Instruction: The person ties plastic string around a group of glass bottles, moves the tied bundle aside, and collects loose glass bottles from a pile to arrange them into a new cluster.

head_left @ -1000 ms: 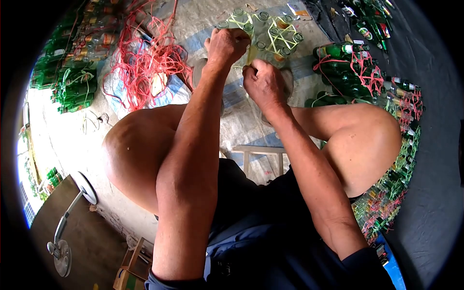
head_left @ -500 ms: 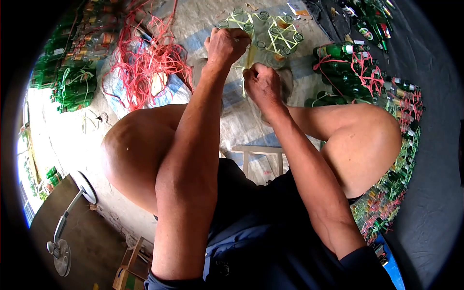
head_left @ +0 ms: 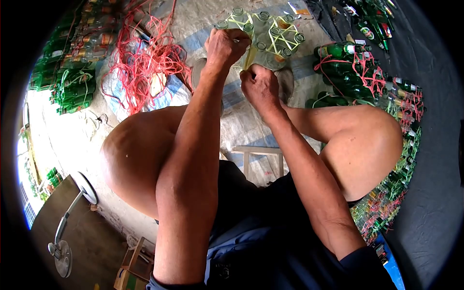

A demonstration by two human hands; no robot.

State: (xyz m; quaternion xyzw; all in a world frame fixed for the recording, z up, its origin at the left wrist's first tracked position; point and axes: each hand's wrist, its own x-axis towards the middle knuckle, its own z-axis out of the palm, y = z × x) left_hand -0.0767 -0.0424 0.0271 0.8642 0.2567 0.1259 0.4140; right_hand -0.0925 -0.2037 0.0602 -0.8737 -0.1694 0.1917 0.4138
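Note:
A cluster of clear glass bottles (head_left: 261, 46) stands upright between my feet. Pale yellow-green strap (head_left: 250, 59) is woven around and across the bottle necks. My left hand (head_left: 226, 47) is closed at the near left side of the cluster, with its fingertips at the strap beside the necks; the fingertips are partly hidden. Lower and to the right, my right hand (head_left: 261, 86) is closed in a pinch on the strap, which runs taut between the two hands.
Tangled pink strap (head_left: 150, 67) lies on a sheet at the left. Tied green bottles (head_left: 75, 87) stand at the far left, and more green bottles (head_left: 345, 72) at the right. A small stool frame (head_left: 256, 151) is between my legs. Black sheeting (head_left: 430, 169) covers the right side.
My right hand has shifted slightly to the left and back toward me, with the strap in its fingers. My left hand stays almost in place.

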